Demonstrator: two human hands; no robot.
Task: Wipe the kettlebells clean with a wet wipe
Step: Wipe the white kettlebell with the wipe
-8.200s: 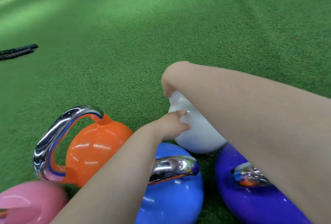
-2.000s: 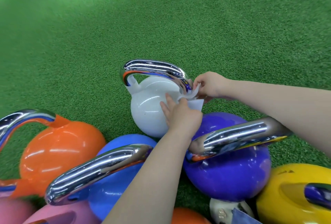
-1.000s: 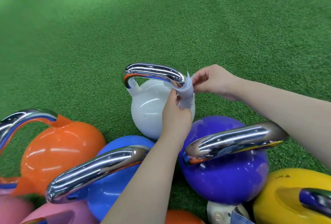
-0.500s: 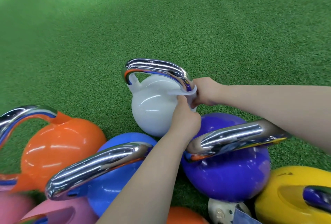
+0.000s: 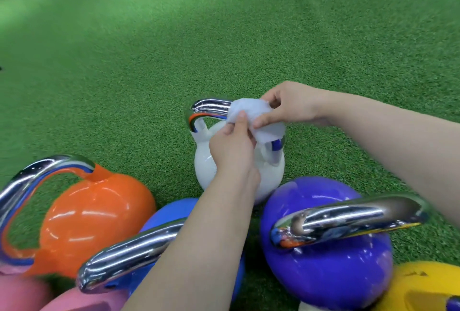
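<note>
Both hands on a wet wipe over the white kettlebell's chrome handle.

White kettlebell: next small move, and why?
Probably slide the white wet wipe leftward along the white kettlebell's chrome handle. Both the left hand and right hand pinch it over the handle's right end; the left stretch shows bare.

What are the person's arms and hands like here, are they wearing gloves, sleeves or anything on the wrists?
Nothing is worn that shows. The left hand and right hand are bare, with no gloves and no rings that can be made out. Both forearms are bare too, as far as the picture's edge: no sleeves, watch or bands in view. Nails look short and plain.
</note>
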